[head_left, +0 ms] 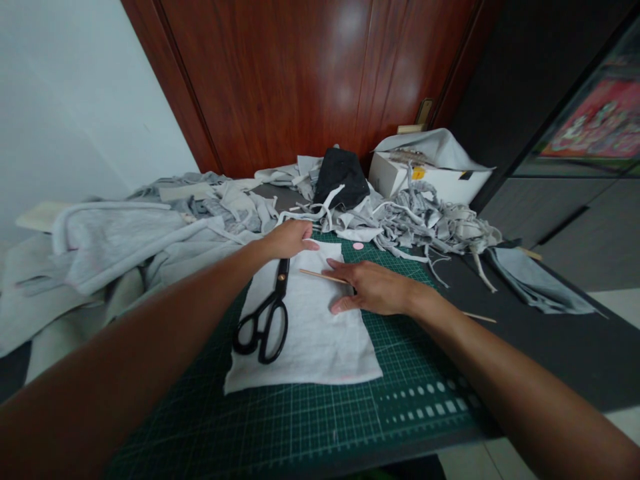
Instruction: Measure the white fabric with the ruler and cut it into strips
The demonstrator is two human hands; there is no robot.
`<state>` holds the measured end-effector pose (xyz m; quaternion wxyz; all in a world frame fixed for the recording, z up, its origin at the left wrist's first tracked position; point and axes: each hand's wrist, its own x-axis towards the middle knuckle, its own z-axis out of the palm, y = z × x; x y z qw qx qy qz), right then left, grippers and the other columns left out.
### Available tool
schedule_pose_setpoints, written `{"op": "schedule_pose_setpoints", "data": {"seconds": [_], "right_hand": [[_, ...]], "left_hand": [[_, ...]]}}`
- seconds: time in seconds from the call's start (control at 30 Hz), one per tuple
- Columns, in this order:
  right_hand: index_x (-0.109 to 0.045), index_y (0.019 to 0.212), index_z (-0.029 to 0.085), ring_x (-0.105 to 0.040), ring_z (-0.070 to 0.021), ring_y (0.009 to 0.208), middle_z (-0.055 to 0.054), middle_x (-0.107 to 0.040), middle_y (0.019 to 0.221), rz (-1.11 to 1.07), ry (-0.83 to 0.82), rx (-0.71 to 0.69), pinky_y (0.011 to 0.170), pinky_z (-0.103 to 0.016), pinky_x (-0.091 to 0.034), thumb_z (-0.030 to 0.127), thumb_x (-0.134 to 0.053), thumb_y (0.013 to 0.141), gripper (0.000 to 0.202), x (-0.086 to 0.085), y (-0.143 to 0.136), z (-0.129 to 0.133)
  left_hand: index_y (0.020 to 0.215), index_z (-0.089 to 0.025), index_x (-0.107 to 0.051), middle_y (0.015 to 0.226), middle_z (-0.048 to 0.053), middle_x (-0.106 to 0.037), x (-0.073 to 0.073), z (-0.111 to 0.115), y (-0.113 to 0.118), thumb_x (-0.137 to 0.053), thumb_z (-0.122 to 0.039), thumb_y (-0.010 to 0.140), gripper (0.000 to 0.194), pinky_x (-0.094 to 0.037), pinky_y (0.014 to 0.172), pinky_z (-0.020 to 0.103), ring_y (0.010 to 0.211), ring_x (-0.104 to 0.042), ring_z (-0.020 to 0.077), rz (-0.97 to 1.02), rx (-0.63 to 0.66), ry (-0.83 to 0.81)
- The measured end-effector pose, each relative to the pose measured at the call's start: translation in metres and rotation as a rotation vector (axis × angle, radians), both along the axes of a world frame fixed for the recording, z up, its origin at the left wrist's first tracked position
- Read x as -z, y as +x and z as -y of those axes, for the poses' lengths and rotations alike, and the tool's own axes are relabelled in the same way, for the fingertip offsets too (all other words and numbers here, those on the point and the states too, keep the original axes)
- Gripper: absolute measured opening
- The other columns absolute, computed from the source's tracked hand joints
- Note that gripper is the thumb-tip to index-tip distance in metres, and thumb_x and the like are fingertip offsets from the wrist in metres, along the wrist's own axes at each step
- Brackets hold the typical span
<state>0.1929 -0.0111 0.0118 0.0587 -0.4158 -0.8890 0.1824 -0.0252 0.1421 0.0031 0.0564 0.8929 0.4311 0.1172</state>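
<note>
A white cloth piece (320,347) lies flat on a green cutting mat (410,353). At its far left corner my left hand (290,239) is closed, fingers curled on the cloth edge. Black-handled scissors (274,320) rest on the cloth's left side, their blades hidden under my left wrist. My right hand (373,287) is over the cloth's right edge, thumb and forefinger apart. A thin wooden stick (323,275) runs into that hand's grip, and a matching length shows beyond the forearm. The curled fingers are partly hidden.
Grey fabric pieces (125,233) are heaped at left. Tangled grey strips (420,213), a black cloth bundle (343,177) and a white box (450,183) stand at the back. A pink disc (358,246) lies on the mat. A folded grey cloth (540,280) is at right.
</note>
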Motion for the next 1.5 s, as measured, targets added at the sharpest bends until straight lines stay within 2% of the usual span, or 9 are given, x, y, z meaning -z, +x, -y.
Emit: {"op": "schedule_pose_setpoints", "data": {"seconds": [0.37,0.47,0.57,0.67,0.83,0.93,1.1,1.23,1.5], "right_hand": [[-0.049,0.161,0.02,-0.041,-0.0374,0.155,-0.017,-0.035,0.171,-0.013,-0.016,0.013,0.126,-0.052,-0.035,0.053,-0.076,0.095,0.079,-0.001,0.0,0.003],[-0.051,0.16,0.02,-0.042,-0.0368,0.155,-0.017,-0.038,0.169,-0.041,-0.017,0.008,0.126,-0.052,-0.036,0.051,-0.078,0.093,0.079,-0.001,0.0,0.003],[-0.053,0.159,0.019,-0.04,-0.0377,0.156,-0.018,-0.04,0.168,-0.029,0.002,0.013,0.127,-0.054,-0.034,0.051,-0.079,0.092,0.078,0.001,0.0,0.002],[-0.051,0.159,0.012,-0.038,-0.0376,0.157,-0.021,-0.041,0.167,-0.005,0.009,0.001,0.128,-0.053,-0.033,0.049,-0.079,0.093,0.08,0.001,-0.001,0.001],[-0.05,0.159,0.009,-0.04,-0.0374,0.155,-0.022,-0.04,0.167,0.009,0.015,0.006,0.128,-0.049,-0.034,0.049,-0.078,0.093,0.082,0.001,-0.002,0.001],[-0.049,0.16,0.011,-0.041,-0.0366,0.155,-0.022,-0.038,0.168,0.028,0.019,0.009,0.128,-0.049,-0.034,0.05,-0.077,0.094,0.081,0.001,-0.001,0.001],[-0.048,0.161,0.014,-0.037,-0.0353,0.157,-0.02,-0.042,0.165,-0.015,0.008,-0.011,0.127,-0.052,-0.034,0.05,-0.077,0.094,0.081,-0.001,-0.001,0.001],[-0.047,0.161,0.011,-0.037,-0.0358,0.157,-0.022,-0.04,0.166,-0.004,0.0,-0.008,0.127,-0.052,-0.034,0.05,-0.076,0.095,0.082,-0.002,-0.001,0.001],[-0.051,0.159,0.014,-0.041,-0.038,0.155,-0.02,-0.039,0.167,-0.005,0.011,0.008,0.127,-0.054,-0.035,0.052,-0.078,0.093,0.081,0.002,0.0,0.0]], "left_hand": [[0.076,-0.022,-0.056,0.077,0.005,-0.066,-0.003,-0.006,0.002,-0.081,-0.045,0.076,0.034,-0.036,0.064,0.031,0.075,-0.061,0.0239,-0.045,-0.074,-0.016],[0.091,-0.02,-0.063,0.092,0.006,-0.07,-0.008,0.002,0.008,-0.079,-0.031,0.075,0.025,-0.042,0.072,0.03,0.085,-0.064,0.0243,-0.023,-0.003,-0.004],[0.105,-0.021,-0.067,0.107,0.005,-0.071,-0.014,0.011,0.019,-0.072,-0.013,0.072,0.035,-0.045,0.084,0.028,0.098,-0.064,0.0223,0.003,0.18,-0.009],[0.103,-0.02,-0.072,0.101,0.005,-0.073,-0.017,0.015,0.033,-0.068,-0.012,0.075,0.03,-0.045,0.081,0.028,0.092,-0.065,0.0212,-0.03,0.184,-0.07],[0.08,-0.019,-0.069,0.077,0.004,-0.07,-0.014,0.011,0.052,-0.077,-0.036,0.077,0.019,-0.038,0.064,0.03,0.07,-0.059,0.0194,-0.06,0.07,-0.122],[0.067,-0.02,-0.062,0.066,0.002,-0.064,-0.014,0.01,0.057,-0.074,-0.03,0.078,0.02,-0.035,0.061,0.031,0.063,-0.055,0.0181,-0.053,0.085,-0.171],[0.073,-0.021,-0.057,0.067,-0.001,-0.058,-0.019,0.008,0.055,-0.068,-0.021,0.078,0.012,-0.033,0.06,0.029,0.065,-0.051,0.0165,0.061,0.124,-0.218],[0.084,-0.021,-0.057,0.072,-0.003,-0.06,-0.019,0.003,0.049,-0.074,-0.023,0.075,0.02,-0.039,0.06,0.027,0.065,-0.055,0.0151,0.162,0.165,-0.336],[0.077,-0.021,-0.053,0.071,-0.006,-0.054,-0.005,-0.009,0.045,-0.084,-0.014,0.059,0.037,-0.039,0.061,0.026,0.066,-0.052,0.0133,0.319,0.18,-0.31]]}}
